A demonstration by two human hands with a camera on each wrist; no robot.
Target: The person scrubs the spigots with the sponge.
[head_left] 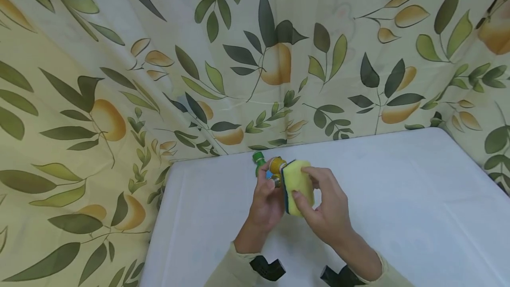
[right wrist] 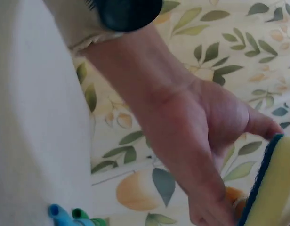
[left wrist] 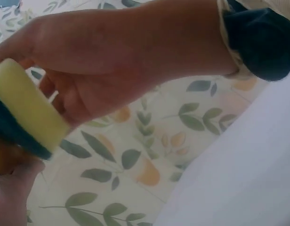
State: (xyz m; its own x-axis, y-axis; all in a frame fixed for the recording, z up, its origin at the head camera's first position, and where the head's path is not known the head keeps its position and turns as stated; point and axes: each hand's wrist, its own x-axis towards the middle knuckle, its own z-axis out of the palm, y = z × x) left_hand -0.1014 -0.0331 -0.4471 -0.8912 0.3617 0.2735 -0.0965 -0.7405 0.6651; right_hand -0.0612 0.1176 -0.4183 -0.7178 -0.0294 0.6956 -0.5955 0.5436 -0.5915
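Note:
My right hand [head_left: 328,200] pinches a yellow sponge [head_left: 300,185] with a dark blue-green scouring side, thumb and fingers on the yellow face. My left hand [head_left: 268,205] holds a rounded yellow-orange object [head_left: 277,164] with a shiny metallic-looking end; its exact kind is unclear. The sponge's dark side faces this object and lies against or very close to it. In the left wrist view, the sponge [left wrist: 32,103] hides much of the orange object. The right wrist view shows my left hand [right wrist: 182,122] behind the sponge [right wrist: 277,183], its fingertips partly hidden.
A green object [head_left: 259,158] stands just beyond my left hand on the white-covered table [head_left: 398,198]. In the right wrist view, a blue tube-like piece [right wrist: 62,215] lies beside green ones [right wrist: 81,214]. A leaf-and-fruit patterned curtain [head_left: 159,79] hangs behind the table's far edge.

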